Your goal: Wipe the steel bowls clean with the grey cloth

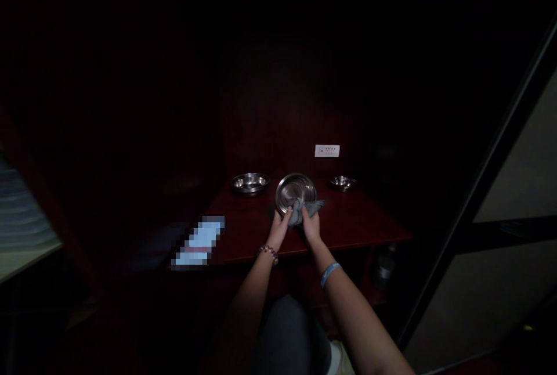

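Note:
My left hand (278,227) grips the lower rim of a steel bowl (296,190), which is tilted up so its inside faces me. A grey cloth (304,210) is bunched in my right hand (311,227) and pressed against the bowl's lower edge. Both hands are closed, side by side, above the middle of a dark red wooden table (357,224). A beaded bracelet sits on my left wrist and a blue band on my right.
A second steel bowl (250,182) rests on the table at the back left, a smaller one (343,183) at the back right. A white socket plate (327,150) is on the wall behind. A blurred-out pale object (198,242) lies at the table's left front. A bottle (385,267) stands below the right edge.

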{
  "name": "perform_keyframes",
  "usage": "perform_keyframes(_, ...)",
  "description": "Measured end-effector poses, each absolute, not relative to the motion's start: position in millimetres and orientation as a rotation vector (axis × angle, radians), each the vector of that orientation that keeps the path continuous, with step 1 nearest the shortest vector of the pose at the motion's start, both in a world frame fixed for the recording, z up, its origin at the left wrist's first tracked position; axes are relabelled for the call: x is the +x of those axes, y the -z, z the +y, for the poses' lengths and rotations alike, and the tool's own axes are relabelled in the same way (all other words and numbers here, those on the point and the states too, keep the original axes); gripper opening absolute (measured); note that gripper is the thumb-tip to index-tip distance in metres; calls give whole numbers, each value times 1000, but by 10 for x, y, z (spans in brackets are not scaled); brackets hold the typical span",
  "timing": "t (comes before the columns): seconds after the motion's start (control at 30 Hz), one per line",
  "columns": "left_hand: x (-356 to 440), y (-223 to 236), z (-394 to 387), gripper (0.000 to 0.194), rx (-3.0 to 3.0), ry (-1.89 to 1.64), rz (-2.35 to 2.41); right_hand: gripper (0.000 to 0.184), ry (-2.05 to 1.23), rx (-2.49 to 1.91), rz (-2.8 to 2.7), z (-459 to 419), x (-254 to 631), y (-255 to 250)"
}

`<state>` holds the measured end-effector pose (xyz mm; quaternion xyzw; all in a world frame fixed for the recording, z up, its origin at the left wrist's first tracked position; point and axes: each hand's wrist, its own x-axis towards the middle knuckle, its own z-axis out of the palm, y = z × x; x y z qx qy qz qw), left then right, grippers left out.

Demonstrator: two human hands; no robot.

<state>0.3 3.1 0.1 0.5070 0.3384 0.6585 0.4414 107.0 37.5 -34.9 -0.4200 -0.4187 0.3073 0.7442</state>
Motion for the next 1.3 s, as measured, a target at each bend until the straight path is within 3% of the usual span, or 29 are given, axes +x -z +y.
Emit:
perform_keyframes(0.2, -14, -58, -19, 34, 1120, -1749, 906, 40, -721, -902, -899, 372, 1044, 347)
perform_keyframes(0.43, -60, -49, -31, 41, 1059, -1851, 954, 34, -718, -914, -918, 378, 1027, 355)
perform_keyframes(0.8, -5, -103, -100, 56, 1210, -1667, 813, 38, -723, -883, -864, 328, 1053, 296)
perform_keyframes(1.0, 2, -21, -18, 44, 1209, -1648, 826, 39, -759, -849, -848, 288, 1049, 267)
perform_keyframes(1.3, -13, -107, -77, 44, 1062, -1681, 833, 40, -775, -862, -851, 293, 1038, 260)
